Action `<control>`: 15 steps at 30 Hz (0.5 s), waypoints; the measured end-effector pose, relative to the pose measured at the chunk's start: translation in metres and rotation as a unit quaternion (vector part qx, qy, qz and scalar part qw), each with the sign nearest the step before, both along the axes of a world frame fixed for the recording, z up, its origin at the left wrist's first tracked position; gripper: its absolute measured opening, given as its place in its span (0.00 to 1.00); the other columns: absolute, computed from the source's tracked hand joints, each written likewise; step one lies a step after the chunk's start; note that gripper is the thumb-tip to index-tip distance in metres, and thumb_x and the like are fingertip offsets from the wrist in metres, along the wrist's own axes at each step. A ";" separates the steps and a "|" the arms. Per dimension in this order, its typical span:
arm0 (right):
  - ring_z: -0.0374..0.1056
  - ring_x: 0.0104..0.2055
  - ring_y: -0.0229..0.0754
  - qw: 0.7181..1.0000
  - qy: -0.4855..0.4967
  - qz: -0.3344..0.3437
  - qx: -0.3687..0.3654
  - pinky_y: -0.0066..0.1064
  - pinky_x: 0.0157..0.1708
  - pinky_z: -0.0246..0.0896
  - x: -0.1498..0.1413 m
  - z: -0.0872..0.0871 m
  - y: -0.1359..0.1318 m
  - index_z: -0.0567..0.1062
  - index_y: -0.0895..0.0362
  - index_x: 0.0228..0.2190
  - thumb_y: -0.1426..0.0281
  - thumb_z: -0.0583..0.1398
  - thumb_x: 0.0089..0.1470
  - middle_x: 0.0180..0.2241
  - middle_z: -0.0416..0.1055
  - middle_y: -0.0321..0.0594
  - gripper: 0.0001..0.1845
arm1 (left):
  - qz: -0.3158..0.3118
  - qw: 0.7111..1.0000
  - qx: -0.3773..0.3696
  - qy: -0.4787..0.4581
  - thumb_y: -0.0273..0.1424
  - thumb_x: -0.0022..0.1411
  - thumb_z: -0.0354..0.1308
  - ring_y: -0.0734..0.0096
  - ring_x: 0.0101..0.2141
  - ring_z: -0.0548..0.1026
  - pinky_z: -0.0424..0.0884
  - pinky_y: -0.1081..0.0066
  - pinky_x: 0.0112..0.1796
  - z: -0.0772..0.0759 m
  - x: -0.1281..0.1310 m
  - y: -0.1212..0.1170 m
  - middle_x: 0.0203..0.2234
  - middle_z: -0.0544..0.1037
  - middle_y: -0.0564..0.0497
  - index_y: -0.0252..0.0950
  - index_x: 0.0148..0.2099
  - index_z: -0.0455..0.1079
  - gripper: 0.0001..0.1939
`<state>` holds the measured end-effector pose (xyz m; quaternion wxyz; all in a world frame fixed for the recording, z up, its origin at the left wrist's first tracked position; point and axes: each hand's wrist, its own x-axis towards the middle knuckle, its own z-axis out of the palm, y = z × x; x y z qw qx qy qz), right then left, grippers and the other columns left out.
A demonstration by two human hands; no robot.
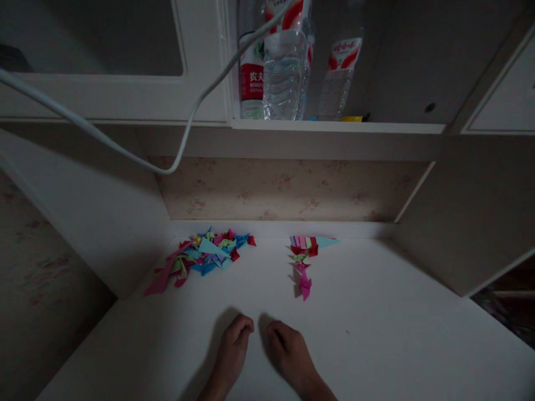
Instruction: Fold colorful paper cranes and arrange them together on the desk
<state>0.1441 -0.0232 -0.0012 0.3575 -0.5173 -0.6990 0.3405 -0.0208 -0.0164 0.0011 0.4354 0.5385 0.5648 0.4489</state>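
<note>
My left hand (234, 345) rests on the white tabletop (376, 317), curled into a loose fist. Beside it, a small gap away, my right hand (290, 351) is closed in the same way. Nothing shows in either hand. Beyond my right hand, a short column of folded paper pieces runs back: a magenta origami piece (305, 284) in front, then pink, green and red ones. Behind them lie striped folded papers (304, 241) and a light blue pointed paper (326, 241). A heap of colourful origami pieces (211, 250) spreads farther off on the left.
Above the table, a shelf (334, 127) holds several plastic water bottles (284, 75). A white cable (184, 142) hangs across the upper left. White panels (468, 211) enclose the table at both sides, with flowered wallpaper (276, 189) at the back.
</note>
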 end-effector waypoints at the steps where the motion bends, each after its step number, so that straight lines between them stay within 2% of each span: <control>1: 0.66 0.29 0.39 1.000 -0.001 0.000 0.000 0.26 0.30 0.55 0.000 0.001 0.000 0.72 0.57 0.28 0.68 0.50 0.60 0.26 0.71 0.37 0.14 | 0.000 1.000 -0.002 -0.002 0.30 0.52 0.49 0.71 0.22 0.65 0.61 0.74 0.26 0.000 0.000 0.000 0.18 0.64 0.57 0.38 0.24 0.63 0.06; 11: 0.67 0.29 0.38 0.999 -0.049 0.014 -0.018 0.26 0.30 0.55 -0.007 0.007 0.001 0.74 0.55 0.28 0.69 0.51 0.58 0.27 0.72 0.36 0.13 | -0.012 1.000 0.020 -0.015 0.29 0.50 0.51 0.69 0.24 0.67 0.61 0.74 0.26 0.002 -0.002 0.002 0.17 0.67 0.56 0.38 0.23 0.67 0.07; 15: 0.67 0.28 0.38 0.997 -0.040 0.027 -0.054 0.26 0.29 0.55 -0.014 0.009 0.017 0.75 0.55 0.28 0.70 0.51 0.56 0.26 0.73 0.35 0.13 | -0.020 1.000 0.013 -0.019 0.29 0.51 0.51 0.69 0.24 0.67 0.62 0.74 0.26 0.000 -0.002 0.003 0.18 0.67 0.55 0.38 0.23 0.67 0.07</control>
